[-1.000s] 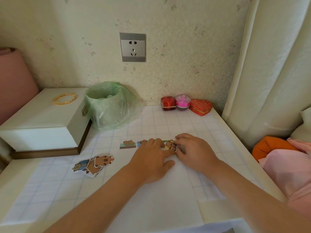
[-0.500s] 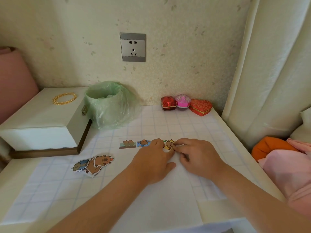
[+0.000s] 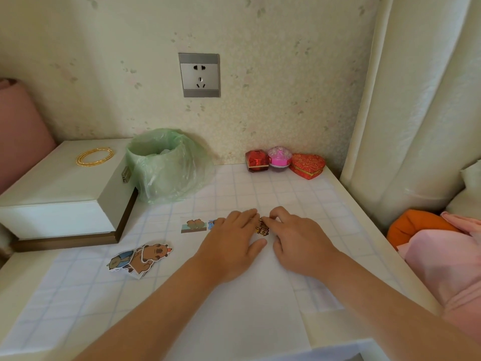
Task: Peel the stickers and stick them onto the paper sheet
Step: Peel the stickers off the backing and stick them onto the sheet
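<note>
**Small sticker sits in the gap between the two hands**

At the far left a loose pile of die-cut brown capybara stickers waits on the checked table cover. On the plain white paper sheet a row is begun: a two-capybara sticker, then a blue sticker, mostly hidden. The left hand lies flat on the sheet, fingers straight, holding it down. Just right of its fingertips is the small brown-and-yellow capybara sticker, its long axis running away from the person. The right hand is nearer, its curled fingertips on the sticker's far edge; I cannot tell whether they pinch or only press. The next move is probably to smooth it down.

Against half a second ago, the left hand has slid left over the blue sticker, and the right fingers curl tighter.
</note>
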{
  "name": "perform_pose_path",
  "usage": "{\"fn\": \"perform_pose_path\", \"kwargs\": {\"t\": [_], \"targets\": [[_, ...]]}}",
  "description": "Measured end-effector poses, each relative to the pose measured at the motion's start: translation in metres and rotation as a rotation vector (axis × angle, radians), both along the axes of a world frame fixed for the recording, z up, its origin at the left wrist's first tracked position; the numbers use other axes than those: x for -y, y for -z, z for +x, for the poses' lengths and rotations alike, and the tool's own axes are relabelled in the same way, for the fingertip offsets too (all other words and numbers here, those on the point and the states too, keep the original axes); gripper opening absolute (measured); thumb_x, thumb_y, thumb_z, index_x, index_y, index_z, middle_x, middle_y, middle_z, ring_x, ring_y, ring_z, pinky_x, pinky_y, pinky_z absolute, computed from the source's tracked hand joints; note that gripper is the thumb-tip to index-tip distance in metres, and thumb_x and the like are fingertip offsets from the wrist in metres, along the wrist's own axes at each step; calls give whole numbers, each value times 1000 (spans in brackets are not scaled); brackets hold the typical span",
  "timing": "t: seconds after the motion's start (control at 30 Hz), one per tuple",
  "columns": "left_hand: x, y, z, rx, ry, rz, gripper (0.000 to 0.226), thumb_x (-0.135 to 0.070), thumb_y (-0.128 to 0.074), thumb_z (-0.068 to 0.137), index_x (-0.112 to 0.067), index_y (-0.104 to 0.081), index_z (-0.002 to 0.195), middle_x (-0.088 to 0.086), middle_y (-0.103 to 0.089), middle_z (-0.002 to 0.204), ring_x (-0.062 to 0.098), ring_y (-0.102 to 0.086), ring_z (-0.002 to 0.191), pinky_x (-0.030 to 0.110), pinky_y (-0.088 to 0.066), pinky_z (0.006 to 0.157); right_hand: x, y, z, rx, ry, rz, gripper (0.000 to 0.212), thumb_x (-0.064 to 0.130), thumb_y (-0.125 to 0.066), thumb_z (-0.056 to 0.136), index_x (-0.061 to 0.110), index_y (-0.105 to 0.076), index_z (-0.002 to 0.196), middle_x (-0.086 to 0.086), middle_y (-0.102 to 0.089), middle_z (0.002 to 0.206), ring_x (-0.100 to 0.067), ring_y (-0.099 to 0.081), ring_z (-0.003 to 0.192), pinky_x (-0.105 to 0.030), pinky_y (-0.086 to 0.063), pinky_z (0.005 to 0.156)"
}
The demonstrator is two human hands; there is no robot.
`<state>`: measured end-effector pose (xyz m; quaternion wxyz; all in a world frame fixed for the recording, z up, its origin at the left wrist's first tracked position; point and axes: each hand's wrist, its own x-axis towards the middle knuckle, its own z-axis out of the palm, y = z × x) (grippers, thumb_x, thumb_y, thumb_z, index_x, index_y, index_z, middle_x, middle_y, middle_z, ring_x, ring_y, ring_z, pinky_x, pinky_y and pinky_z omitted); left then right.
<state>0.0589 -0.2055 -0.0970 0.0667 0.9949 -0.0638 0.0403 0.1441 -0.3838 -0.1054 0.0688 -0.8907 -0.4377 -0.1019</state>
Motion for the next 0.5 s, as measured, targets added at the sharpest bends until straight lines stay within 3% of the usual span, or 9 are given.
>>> {"fn": "perform_pose_path", "kwargs": {"t": [0.07, 0.13, 0.3, 0.4, 0.5], "targets": [[2, 6, 1, -94, 22, 36, 73, -59, -11, 95, -23, -10, 159, -10, -4, 166, 14, -5, 150, 35, -10, 119, 0, -1, 1, -12, 0, -17, 53, 31, -31, 87, 21, -55, 132, 5, -48, 120, -17, -55, 70, -31, -47, 56], [0, 9, 2, -140, 22, 36, 75, -62, -3, 93, -26, -3, 158, -12, 3, 166, 12, 3, 152, 36, -2, 121, 0, 0, 1, -9, 8, -19, 51, 30, -34, 87, 21, -57, 132, 6, -48, 122, -17, -57, 74, -31, -48, 58], [-7, 3, 1, -98, -1, 165, 95, -63, 15, 77, -22, -16, 158, -7, -9, 166, 15, -9, 152, 38, -16, 120, -1, 5, 1, 48, 51, 29, 49, 30, -35, 87, 21, -67, 124, 7, -57, 119, -16, -58, 66, -28, -38, 50], [-7, 1, -5, -117, -7, 146, 99, -62, 14, 75, -17, -20, 157, -1, -11, 166, 20, -10, 151, 37, -15, 120, -2, 4, -1, 57, 75, 45, 49, 32, -33, 86, 21, -73, 113, 8, -63, 109, -16, -57, 58, -27, -39, 44], [-9, 2, -7, -67, 3, 111, 89, -60, 1, 84, -14, -29, 154, 5, -29, 156, 25, -25, 143, 40, -25, 119, -1, 2, -2, 49, 70, 50, 45, 30, -35, 90, 21, -69, 118, 6, -64, 110, -17, -59, 63, -30, -45, 45]]}}
